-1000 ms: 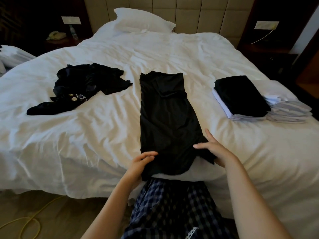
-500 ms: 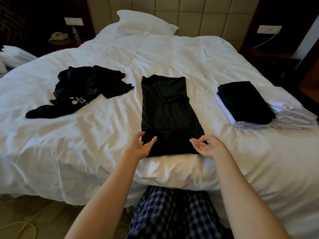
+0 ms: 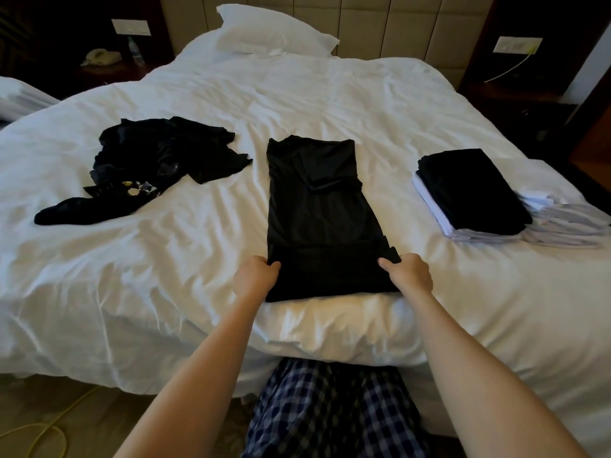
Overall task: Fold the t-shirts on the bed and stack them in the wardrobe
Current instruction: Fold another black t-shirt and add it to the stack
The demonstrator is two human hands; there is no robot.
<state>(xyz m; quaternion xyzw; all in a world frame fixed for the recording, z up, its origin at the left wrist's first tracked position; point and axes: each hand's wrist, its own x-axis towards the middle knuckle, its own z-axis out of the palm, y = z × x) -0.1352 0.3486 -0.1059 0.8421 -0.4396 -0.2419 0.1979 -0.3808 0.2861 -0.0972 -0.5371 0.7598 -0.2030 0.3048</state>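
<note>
A black t-shirt (image 3: 317, 206) lies as a long narrow strip in the middle of the white bed (image 3: 198, 259), its near end turned up into a short fold. My left hand (image 3: 254, 277) grips the left corner of that fold. My right hand (image 3: 408, 272) grips the right corner. A crumpled heap of black t-shirts (image 3: 148, 166) lies to the left. To the right sits a stack of folded shirts (image 3: 472, 196), black on top of white ones.
A white pillow (image 3: 271, 31) rests by the padded headboard. More folded white shirts (image 3: 568, 219) lie at the bed's right edge. Dark nightstands stand either side, a phone (image 3: 101, 57) on the left one. A yellow cable (image 3: 43, 431) lies on the floor.
The hem that hung over the bed's edge has been folded up onto the shirt. Both hands opened briefly, then moved to the fold's corners and gripped them.
</note>
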